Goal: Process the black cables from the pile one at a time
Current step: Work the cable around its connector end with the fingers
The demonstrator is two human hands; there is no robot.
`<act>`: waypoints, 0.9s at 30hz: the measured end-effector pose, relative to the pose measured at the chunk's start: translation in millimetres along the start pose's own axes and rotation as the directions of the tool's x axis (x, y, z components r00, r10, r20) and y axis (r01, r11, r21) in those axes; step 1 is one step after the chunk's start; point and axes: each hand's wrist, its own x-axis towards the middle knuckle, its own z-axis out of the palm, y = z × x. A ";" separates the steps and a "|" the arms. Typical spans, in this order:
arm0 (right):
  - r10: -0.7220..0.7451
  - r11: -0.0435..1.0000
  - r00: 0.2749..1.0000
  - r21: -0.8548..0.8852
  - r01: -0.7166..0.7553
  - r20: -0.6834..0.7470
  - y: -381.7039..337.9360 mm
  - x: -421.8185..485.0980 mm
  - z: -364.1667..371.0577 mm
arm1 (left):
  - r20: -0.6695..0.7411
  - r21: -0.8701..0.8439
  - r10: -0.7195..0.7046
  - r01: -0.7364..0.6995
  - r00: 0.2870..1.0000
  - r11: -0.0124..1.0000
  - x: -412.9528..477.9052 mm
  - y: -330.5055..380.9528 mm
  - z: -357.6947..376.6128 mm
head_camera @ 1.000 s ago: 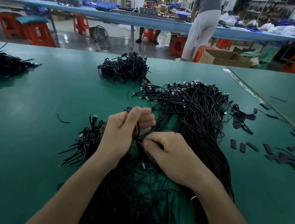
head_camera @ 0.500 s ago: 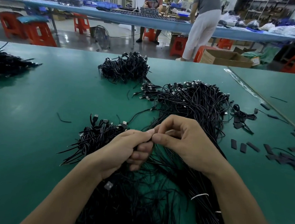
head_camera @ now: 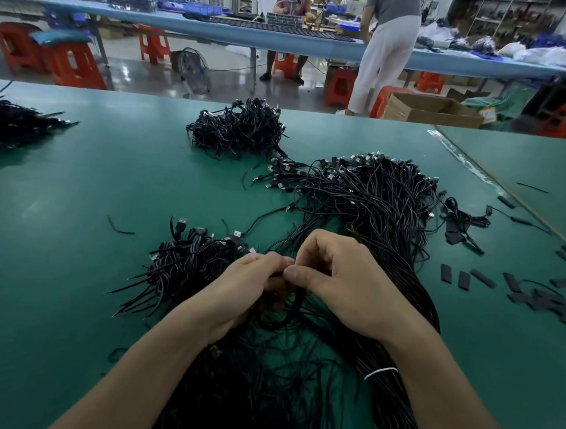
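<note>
1. Broadly, the green table is carrying the same load as half a second ago. Nothing on it is looking shifted except around the hands.
2. The big pile of black cables is lying across the middle and right of the table. Its plug ends are fanning out at the far side, and its long strands are running back toward the person, under both forearms.
3. A smaller heap is sitting just left of the hands, with plugs sticking up at its far edge and bare ends splaying out to the left. It is looking unchanged.
4. The left hand and right hand are meeting over the near part of the pile, fingertips touching. A second ago the left hand was standing upright with the right one lower. Now both are staying tip to tip, as in the frame just before.
5. Both hands are curling their fingers in and pinching one cable between them. It is hanging in a short loop under the thumbs, thin, black and slightly glossy, with its ends hiding inside the hands.
6. A white tie is ringing the strands just beside the right forearm, and is showing more fully than a second ago.
7. Small black strips are lying scattered at the right, well apart from the hands.
</note>
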 end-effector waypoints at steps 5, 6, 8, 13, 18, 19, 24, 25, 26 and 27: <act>-0.008 1.000 0.990 0.019 0.011 -0.139 -3.9 -1.7 12.3 | 0.027 -0.215 -0.093 0.096 0.995 0.972 -0.6 6.1 8.8; -0.008 1.000 0.987 0.011 0.010 -0.162 -4.2 -1.6 13.7 | 0.069 -0.223 -0.113 0.126 0.991 0.967 -0.5 6.2 8.5; -0.003 0.999 0.983 0.031 0.009 -0.185 -4.9 -2.0 15.0 | 0.133 -0.210 -0.168 0.193 0.977 0.958 -0.6 4.1 7.7; -0.032 0.997 0.977 0.064 0.047 -0.211 -3.1 0.0 16.2 | 0.134 -0.230 -0.209 0.235 0.969 0.944 -1.3 -2.5 3.8; -0.011 0.984 0.980 0.171 0.045 -0.197 3.2 1.1 20.1 | -0.014 -0.068 -0.131 0.129 0.991 0.989 4.5 -10.6 3.9; 0.009 0.983 0.979 0.179 0.028 -0.205 6.2 1.4 19.8 | -0.062 -0.012 -0.095 0.094 0.994 0.995 5.7 -12.2 3.6; 0.277 0.954 0.959 0.107 -0.281 0.052 26.0 -5.0 17.3 | -0.220 0.040 0.028 -0.020 0.975 0.999 9.8 -15.5 -6.9; 0.323 0.946 0.934 -0.063 -0.317 0.150 28.8 -8.0 21.2 | -0.246 0.054 0.057 -0.045 0.968 0.997 10.5 -15.3 -8.6; 0.366 0.922 0.900 -0.222 -0.317 0.236 29.9 -10.7 27.4 | -0.272 0.067 0.086 -0.071 0.958 0.995 11.4 -14.8 -9.2; 0.408 0.888 0.863 -0.350 -0.299 0.298 29.3 -13.1 35.2 | -0.301 0.073 0.107 -0.089 0.948 0.993 12.3 -14.3 -9.0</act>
